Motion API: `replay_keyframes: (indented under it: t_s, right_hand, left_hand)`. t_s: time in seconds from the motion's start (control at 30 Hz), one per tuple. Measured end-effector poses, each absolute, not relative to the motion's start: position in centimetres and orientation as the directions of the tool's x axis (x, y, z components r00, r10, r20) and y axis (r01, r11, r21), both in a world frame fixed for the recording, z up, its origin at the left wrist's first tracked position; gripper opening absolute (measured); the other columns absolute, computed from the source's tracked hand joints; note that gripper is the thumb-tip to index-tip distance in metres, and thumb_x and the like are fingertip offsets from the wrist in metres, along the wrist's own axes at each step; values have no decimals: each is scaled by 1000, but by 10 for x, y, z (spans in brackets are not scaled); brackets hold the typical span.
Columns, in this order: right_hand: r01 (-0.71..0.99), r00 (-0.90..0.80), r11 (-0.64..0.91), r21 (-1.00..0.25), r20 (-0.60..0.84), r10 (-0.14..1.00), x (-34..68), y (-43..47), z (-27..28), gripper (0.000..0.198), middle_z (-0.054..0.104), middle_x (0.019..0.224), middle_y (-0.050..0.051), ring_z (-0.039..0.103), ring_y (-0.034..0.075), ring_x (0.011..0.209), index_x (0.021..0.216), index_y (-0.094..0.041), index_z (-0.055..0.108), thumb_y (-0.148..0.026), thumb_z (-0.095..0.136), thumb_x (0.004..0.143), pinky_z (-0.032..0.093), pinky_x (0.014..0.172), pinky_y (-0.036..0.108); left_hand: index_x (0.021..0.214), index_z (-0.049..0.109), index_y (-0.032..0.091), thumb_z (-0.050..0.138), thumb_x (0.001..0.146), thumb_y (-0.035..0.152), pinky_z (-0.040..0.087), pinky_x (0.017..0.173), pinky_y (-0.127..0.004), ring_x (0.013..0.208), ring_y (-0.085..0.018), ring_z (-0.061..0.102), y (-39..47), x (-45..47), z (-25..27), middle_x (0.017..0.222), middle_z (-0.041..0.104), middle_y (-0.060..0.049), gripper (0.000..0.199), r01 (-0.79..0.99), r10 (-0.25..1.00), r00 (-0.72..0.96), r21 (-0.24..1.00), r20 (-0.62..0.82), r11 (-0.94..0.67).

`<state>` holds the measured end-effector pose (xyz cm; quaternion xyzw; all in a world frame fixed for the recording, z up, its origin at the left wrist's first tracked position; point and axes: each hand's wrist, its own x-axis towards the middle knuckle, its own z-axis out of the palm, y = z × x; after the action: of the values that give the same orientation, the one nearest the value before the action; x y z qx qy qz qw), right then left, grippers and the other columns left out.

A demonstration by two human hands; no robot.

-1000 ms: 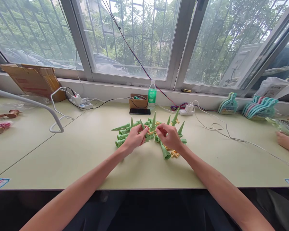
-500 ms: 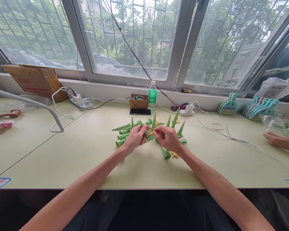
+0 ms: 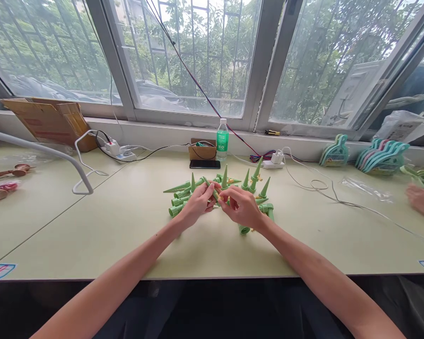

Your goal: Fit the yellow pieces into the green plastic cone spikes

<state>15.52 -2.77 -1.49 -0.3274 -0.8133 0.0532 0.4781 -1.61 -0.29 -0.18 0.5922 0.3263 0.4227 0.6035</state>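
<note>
My left hand (image 3: 198, 202) is closed around a green plastic watering spike (image 3: 216, 193), held tilted over the table. Against the spike's lower part, my right hand (image 3: 243, 206) pinches with thumb and forefinger; a bit of yellow shows there, probably the small yellow valve piece, mostly hidden by the fingers. More green spikes lie about both hands: tube-ended ones (image 3: 176, 201) to the left, upright cones (image 3: 225, 179) behind, and an open-ended tube (image 3: 244, 230) under my right hand. Small yellow pieces are fitted to a tall spike (image 3: 256, 175).
Behind the pile are a black phone (image 3: 205, 164), a water bottle (image 3: 222, 140) and a small cardboard box (image 3: 202, 149). White cables (image 3: 339, 202) cross the table at right, near a plastic bag (image 3: 367, 188). Another person's hand (image 3: 423, 200) is at the far right. A white metal bar (image 3: 56, 151) stands left.
My right hand has moved slightly left and closer to the held spike, covering the yellow piece. The other person's hand has shifted right, and a plastic bag now lies flat on the table.
</note>
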Motion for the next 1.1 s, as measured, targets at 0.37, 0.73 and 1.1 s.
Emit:
replay_keyframes:
  t_s: [0.37, 0.73, 1.1]
  right_hand:
    - [484, -336, 791, -373, 756, 562, 155, -27, -18, 5, 59, 80, 0, 45, 8, 50, 92, -23, 59, -26, 56, 90, 41, 51, 23]
    - [498, -311, 748, -440, 714, 627, 160, -19, -12, 12, 63, 84, 3, 47, 8, 52, 93, -20, 62, -28, 54, 94, 42, 55, 23]
    - [499, -303, 715, -490, 674, 674, 163, -15, -15, 15, 64, 85, 4, 48, 10, 57, 92, -19, 63, -30, 54, 95, 43, 59, 24]
  left_hand:
    - [94, 53, 21, 56, 88, 52, 22, 42, -19, 47, -6, 30, -4, -16, 0, 62, 39, 5, 32, -166, 892, 435, 985, 121, -53]
    - [85, 51, 19, 51, 90, 53, 24, 38, -18, 41, -5, 27, -3, -14, -1, 53, 33, 7, 34, 14, 930, 245, 958, 274, -286]
    - [81, 53, 18, 49, 92, 49, 32, 41, -21, 41, -6, 34, -3, -15, -4, 56, 44, 6, 33, 212, 880, 196, 857, 432, -469]
